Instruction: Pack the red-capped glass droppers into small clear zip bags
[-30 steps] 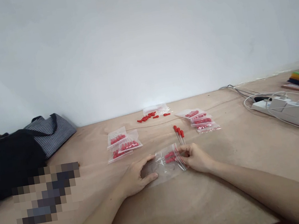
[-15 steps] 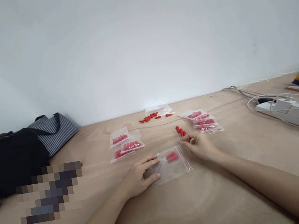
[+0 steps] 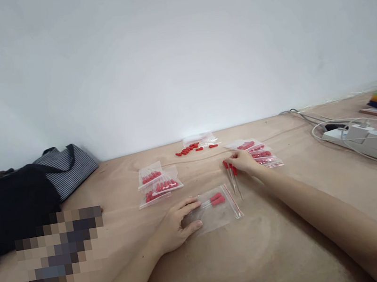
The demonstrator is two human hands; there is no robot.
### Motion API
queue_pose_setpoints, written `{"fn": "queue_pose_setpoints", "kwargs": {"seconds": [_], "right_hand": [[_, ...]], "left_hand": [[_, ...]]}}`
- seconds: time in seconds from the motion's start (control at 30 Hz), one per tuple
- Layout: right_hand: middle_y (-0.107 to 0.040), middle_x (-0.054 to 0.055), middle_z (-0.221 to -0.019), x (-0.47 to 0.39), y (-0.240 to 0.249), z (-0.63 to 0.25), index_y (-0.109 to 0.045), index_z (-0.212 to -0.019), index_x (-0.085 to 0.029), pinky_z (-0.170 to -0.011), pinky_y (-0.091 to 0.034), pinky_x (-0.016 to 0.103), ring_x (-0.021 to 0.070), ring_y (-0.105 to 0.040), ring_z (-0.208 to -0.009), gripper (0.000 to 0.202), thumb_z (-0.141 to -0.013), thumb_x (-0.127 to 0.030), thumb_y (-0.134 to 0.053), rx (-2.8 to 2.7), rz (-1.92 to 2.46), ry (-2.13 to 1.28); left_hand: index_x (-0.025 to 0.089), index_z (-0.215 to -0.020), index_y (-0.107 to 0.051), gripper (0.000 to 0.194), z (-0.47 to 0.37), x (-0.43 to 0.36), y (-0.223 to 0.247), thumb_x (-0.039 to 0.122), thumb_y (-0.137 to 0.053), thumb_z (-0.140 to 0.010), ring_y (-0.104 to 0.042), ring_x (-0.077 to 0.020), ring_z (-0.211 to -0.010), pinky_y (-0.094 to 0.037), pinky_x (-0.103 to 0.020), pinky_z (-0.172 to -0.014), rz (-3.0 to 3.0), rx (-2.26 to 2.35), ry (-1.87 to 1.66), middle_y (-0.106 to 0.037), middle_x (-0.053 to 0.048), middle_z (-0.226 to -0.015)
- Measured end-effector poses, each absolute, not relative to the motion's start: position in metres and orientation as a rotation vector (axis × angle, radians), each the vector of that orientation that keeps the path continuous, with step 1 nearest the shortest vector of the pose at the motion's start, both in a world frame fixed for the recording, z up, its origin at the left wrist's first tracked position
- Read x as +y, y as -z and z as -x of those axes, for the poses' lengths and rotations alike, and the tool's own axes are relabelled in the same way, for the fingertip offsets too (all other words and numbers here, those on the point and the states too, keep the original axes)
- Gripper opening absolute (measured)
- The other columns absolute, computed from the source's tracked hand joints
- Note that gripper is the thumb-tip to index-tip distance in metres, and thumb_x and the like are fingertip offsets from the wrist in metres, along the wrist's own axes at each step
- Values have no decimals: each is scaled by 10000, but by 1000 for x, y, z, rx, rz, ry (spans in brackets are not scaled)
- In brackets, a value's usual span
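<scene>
A clear zip bag [image 3: 211,220] with a red line along its right-hand edge lies flat in front of me. Inside it are two droppers [image 3: 217,199] with red bulbs. My left hand [image 3: 179,221] rests on the bag's left part, thumb and fingers spread apart. To the right and farther back, my right hand [image 3: 243,160] is closed on the red bulb end of a few droppers [image 3: 232,179]. Their clear stems point down toward me, beside the bag's zip edge. How many it holds is partly hidden by the fingers.
Filled bags of droppers lie in a left group [image 3: 159,183] and a right pile [image 3: 260,154]. Loose droppers [image 3: 186,150] are near the wall. A power strip [image 3: 370,140] with cables stands right; a striped bag [image 3: 71,171] and dark cloth [image 3: 16,206] lie left.
My right hand has moved up to the droppers' red bulbs from lower on their stems, and the stems now show hanging below it. My left hand and the bag stay almost still.
</scene>
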State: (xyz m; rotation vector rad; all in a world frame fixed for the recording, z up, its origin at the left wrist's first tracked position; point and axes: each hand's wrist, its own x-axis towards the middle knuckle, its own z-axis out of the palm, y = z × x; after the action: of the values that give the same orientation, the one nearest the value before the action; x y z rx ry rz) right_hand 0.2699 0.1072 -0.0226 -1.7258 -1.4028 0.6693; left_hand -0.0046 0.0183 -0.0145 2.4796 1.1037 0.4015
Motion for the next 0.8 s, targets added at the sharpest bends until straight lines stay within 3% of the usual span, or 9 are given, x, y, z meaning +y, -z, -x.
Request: {"fn": "queue_pose_setpoints", "kwargs": {"seconds": [0.13, 0.3, 0.63, 0.8], "right_hand": [[-578, -4, -568, 82, 13, -279, -516, -681, -167, -411, -367, 208, 88, -484, -423, 262, -734, -424, -515, -1320, 1528, -702], [-553, -23, -552, 43, 18, -289, -473, -701, -173, -395, -422, 201, 88, -517, -425, 374, -657, -524, -595, -1051, 1182, -863], [-561, -31, -574, 18, 36, -270, -479, -699, -186, -486, -497, 213, 110, -589, -507, 370, -593, -474, -685, -762, 1064, -1140], [-608, 2, -650, 3, 37, -252, -491, -705, -184, -631, -518, 267, 146, -630, -636, 344, -623, -468, -665, -854, 1038, -1293]], "left_hand": [[242, -1197, -491, 416, 5, 18, 16, 382, -520, -806, -428, -218, -1157, -339, -365, -975, -2477, 1107, -409, -440, -51, -1292], [250, -1180, -505, 402, 5, 18, 15, 380, -526, -801, -450, -220, -1136, -357, -361, -958, -2472, 1126, -411, -455, -45, -1279], [253, -1179, -505, 402, 4, 18, 15, 371, -532, -796, -443, -237, -1135, -345, -389, -961, -2445, 1134, -422, -449, -51, -1282], [256, -1175, -506, 387, 3, 18, 16, 354, -529, -801, -449, -226, -1131, -353, -379, -958, -2454, 1115, -446, -456, -46, -1275]]}}
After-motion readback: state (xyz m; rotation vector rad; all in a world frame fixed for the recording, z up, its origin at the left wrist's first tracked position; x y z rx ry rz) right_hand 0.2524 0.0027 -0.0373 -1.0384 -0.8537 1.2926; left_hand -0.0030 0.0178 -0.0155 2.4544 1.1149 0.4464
